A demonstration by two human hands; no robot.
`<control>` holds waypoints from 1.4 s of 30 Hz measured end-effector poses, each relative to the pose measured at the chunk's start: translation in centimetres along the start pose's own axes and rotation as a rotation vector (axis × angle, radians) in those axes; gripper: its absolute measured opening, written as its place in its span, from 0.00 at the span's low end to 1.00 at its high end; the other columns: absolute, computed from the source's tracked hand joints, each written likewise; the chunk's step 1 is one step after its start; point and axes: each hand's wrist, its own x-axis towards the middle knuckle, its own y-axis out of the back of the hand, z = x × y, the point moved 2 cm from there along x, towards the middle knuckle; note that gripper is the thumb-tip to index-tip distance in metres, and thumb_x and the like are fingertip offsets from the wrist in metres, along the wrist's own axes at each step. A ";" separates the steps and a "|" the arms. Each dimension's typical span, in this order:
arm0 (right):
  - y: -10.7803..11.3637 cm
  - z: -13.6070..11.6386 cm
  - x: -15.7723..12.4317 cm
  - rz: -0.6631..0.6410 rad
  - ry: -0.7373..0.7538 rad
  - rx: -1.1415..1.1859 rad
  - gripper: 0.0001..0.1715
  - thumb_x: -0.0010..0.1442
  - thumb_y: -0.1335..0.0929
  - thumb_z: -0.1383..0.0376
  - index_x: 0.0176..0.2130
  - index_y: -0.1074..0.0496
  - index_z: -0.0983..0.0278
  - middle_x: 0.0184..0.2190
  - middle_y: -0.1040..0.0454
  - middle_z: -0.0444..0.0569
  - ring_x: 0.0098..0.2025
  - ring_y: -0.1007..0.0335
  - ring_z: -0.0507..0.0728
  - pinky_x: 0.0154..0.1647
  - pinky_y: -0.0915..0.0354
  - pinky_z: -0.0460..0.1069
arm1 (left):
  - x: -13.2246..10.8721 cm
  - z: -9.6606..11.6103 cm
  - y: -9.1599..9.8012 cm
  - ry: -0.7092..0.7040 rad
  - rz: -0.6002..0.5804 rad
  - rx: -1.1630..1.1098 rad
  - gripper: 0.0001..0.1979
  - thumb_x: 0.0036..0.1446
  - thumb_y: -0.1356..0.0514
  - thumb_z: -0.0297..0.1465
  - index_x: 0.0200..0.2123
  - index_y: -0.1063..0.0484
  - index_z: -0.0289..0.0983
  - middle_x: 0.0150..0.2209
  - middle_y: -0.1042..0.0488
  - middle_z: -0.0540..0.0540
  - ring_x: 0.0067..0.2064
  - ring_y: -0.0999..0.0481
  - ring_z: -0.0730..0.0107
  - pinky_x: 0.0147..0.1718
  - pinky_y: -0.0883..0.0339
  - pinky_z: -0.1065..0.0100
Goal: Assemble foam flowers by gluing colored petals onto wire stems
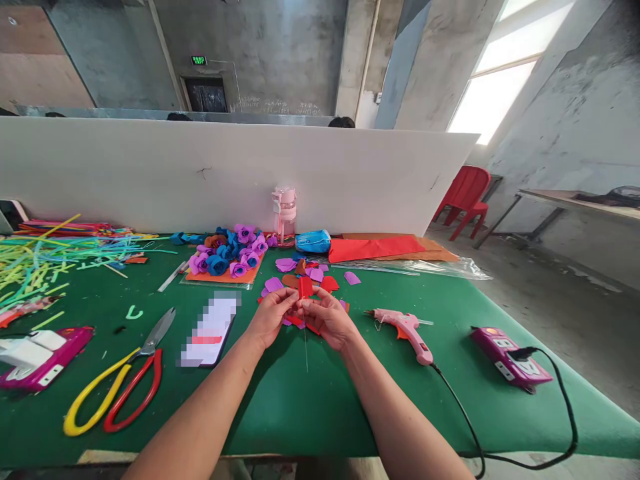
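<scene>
My left hand (273, 315) and my right hand (327, 319) meet over the green table (280, 400), both pinched on a small red foam piece (305, 287) that stands at the top of a thin wire (305, 350). The wire hangs down between my wrists. Loose red and purple foam petals (315, 273) lie on the cloth just beyond my fingers. A pink glue gun (407, 329) rests on the table to the right of my right hand, apart from it.
Scissors with red and yellow handles (125, 380) and a phone (210, 331) lie at left. Finished blue and purple foam flowers (227, 253) sit on an orange sheet. A pink bottle (284, 215) stands by the white divider (150, 173). Magenta power strips (510, 357) flank the table, with coloured strips (45, 257) far left.
</scene>
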 end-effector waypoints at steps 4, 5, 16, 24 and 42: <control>0.0 -0.2 -0.1 -0.017 -0.009 0.001 0.29 0.40 0.23 0.68 0.41 0.34 0.63 0.27 0.22 0.43 0.25 0.26 0.49 0.33 0.30 0.45 | -0.1 0.0 0.1 0.001 -0.016 -0.015 0.12 0.45 0.33 0.37 0.28 0.27 0.34 0.25 0.28 0.51 0.26 0.31 0.78 0.28 0.39 0.74; 0.0 -0.2 -0.1 -0.022 -0.011 -0.001 0.29 0.40 0.23 0.68 0.41 0.34 0.63 0.27 0.22 0.43 0.25 0.26 0.49 0.33 0.30 0.45 | -0.1 0.1 0.1 0.000 -0.020 -0.021 0.12 0.45 0.33 0.37 0.28 0.26 0.34 0.25 0.28 0.51 0.26 0.31 0.78 0.28 0.38 0.74; 0.1 0.1 0.0 -0.039 -0.043 0.028 0.27 0.41 0.23 0.69 0.40 0.34 0.63 0.28 0.22 0.44 0.25 0.26 0.49 0.32 0.31 0.44 | -0.3 0.4 -0.4 0.011 0.014 -0.065 0.13 0.41 0.31 0.36 0.27 0.26 0.33 0.23 0.28 0.51 0.24 0.30 0.78 0.26 0.37 0.75; 0.3 0.2 0.1 -0.014 -0.073 0.057 0.29 0.39 0.23 0.69 0.39 0.37 0.62 0.26 0.22 0.45 0.25 0.26 0.50 0.31 0.31 0.45 | -0.3 0.4 -0.2 0.056 0.014 -0.084 0.13 0.40 0.31 0.35 0.27 0.27 0.33 0.22 0.28 0.51 0.23 0.30 0.78 0.24 0.36 0.74; 0.6 1.0 0.5 -0.015 -0.066 -0.061 0.25 0.41 0.23 0.65 0.38 0.33 0.64 0.24 0.23 0.42 0.23 0.27 0.49 0.33 0.32 0.46 | -0.1 0.4 0.0 0.104 0.082 -0.107 0.14 0.39 0.31 0.33 0.29 0.29 0.32 0.19 0.30 0.53 0.21 0.32 0.79 0.21 0.37 0.74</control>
